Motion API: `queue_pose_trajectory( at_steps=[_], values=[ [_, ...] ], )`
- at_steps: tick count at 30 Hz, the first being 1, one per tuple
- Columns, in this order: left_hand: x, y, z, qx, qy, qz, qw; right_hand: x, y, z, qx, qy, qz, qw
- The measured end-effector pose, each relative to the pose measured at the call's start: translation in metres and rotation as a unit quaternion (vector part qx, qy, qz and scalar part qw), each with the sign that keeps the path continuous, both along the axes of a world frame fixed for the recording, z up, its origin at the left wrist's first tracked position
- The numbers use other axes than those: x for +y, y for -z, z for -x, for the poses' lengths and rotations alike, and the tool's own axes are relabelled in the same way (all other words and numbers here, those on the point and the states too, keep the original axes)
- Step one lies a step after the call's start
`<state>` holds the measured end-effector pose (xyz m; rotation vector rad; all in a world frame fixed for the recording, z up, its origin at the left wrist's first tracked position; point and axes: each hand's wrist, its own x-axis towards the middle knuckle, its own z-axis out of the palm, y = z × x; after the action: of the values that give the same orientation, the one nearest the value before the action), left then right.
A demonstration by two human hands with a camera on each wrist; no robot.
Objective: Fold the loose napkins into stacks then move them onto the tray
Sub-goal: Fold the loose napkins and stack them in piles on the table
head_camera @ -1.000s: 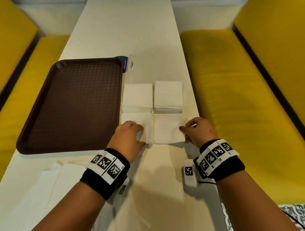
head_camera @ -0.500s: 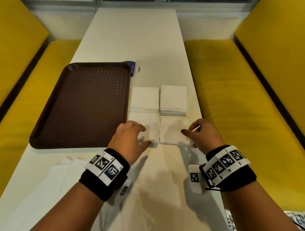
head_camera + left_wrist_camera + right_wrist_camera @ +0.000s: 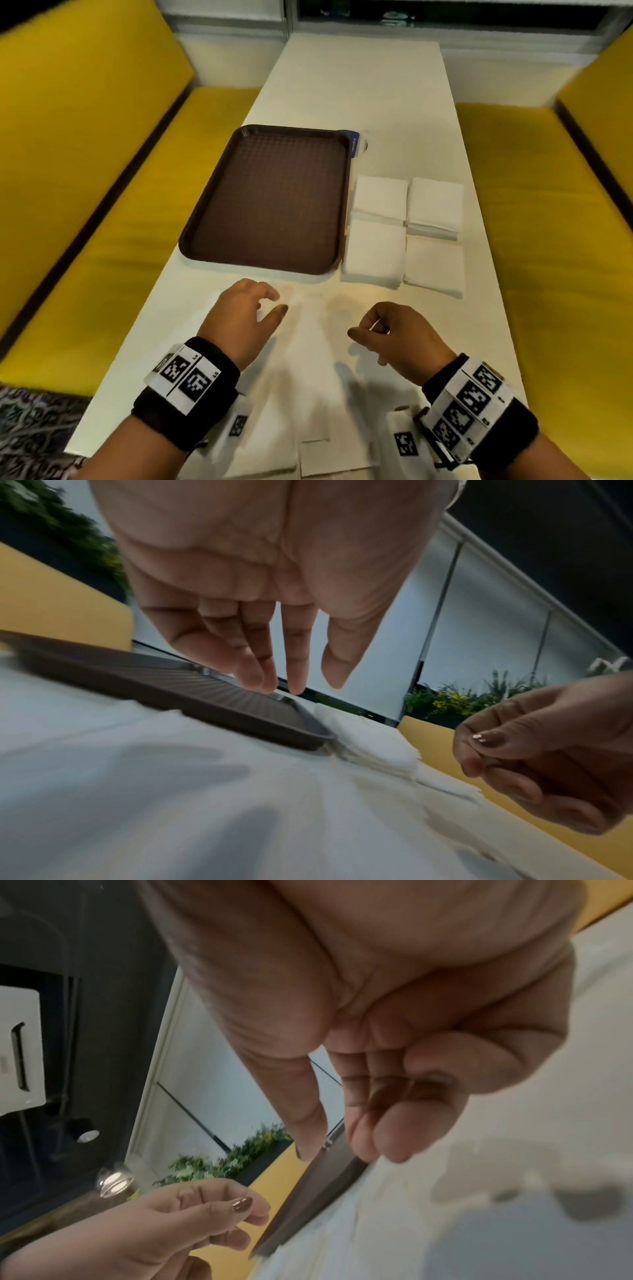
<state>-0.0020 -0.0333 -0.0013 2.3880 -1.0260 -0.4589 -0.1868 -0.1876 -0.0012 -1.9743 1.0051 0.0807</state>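
1. Left hand (image 3: 245, 317) and right hand (image 3: 394, 330) are hanging loosely curled, gripping nothing, over loose napkins (image 3: 308, 394)
2. Four folded stacks (image 3: 373, 253) are sitting beside tray (image 3: 274, 202)
3. Judgement: folding partly done; tray transfer not started

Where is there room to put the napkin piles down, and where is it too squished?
The brown tray is bare inside its rim. The far table beyond the tray is bare too. Right of the tray it is crowded: four napkin stacks sit packed together. Loose napkins cover the near table under both hands.
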Motion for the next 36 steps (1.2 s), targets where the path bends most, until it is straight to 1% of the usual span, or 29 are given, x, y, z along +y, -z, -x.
queue_pose_trajectory(
  at_steps=[3,6,8,10,12,16,22,26,29,32,33,34,36],
  values=[
    [0.032,0.006,-0.005,0.018,-0.009,-0.025,0.999,0.021,0.008,-0.012,0.011,-0.021,0.006,1.000],
    [0.056,0.015,-0.011,0.026,-0.012,-0.049,0.998,0.039,0.018,-0.020,0.010,-0.007,-0.002,1.000],
    [0.068,0.021,-0.014,0.025,0.000,-0.075,0.997,0.049,0.024,-0.025,0.024,0.000,0.020,1.000],
    [0.074,0.025,-0.016,0.012,0.012,-0.106,0.994,0.056,0.027,-0.029,0.047,-0.002,0.048,0.998],
    [0.079,0.026,-0.017,0.004,0.004,-0.128,0.992,0.062,0.028,-0.033,0.064,0.001,0.067,0.996],
    [0.080,0.027,-0.019,0.010,-0.005,-0.160,0.987,0.079,0.022,-0.041,0.058,0.014,0.094,0.994],
    [0.077,0.033,-0.021,0.068,-0.007,-0.152,0.986,0.110,0.021,-0.057,0.020,-0.004,0.043,0.999],
    [0.079,0.032,-0.024,0.124,-0.031,-0.098,0.987,0.118,0.024,-0.061,0.017,0.005,0.044,0.999],
    [0.082,0.032,-0.023,0.148,-0.059,-0.020,0.987,0.117,0.026,-0.058,0.009,0.023,0.029,0.999],
    [0.085,0.031,-0.026,0.190,-0.066,0.051,0.978,0.118,0.022,-0.057,-0.010,0.058,0.014,0.998],
    [0.087,0.029,-0.027,0.221,-0.072,0.072,0.970,0.118,0.021,-0.057,-0.019,0.070,0.005,0.997],
    [0.087,0.027,-0.028,0.267,-0.083,0.094,0.956,0.118,0.020,-0.058,-0.027,0.078,-0.009,0.997],
    [0.089,0.021,-0.031,0.355,-0.107,0.150,0.917,0.119,0.019,-0.061,-0.051,0.081,-0.051,0.994]
  ],
)
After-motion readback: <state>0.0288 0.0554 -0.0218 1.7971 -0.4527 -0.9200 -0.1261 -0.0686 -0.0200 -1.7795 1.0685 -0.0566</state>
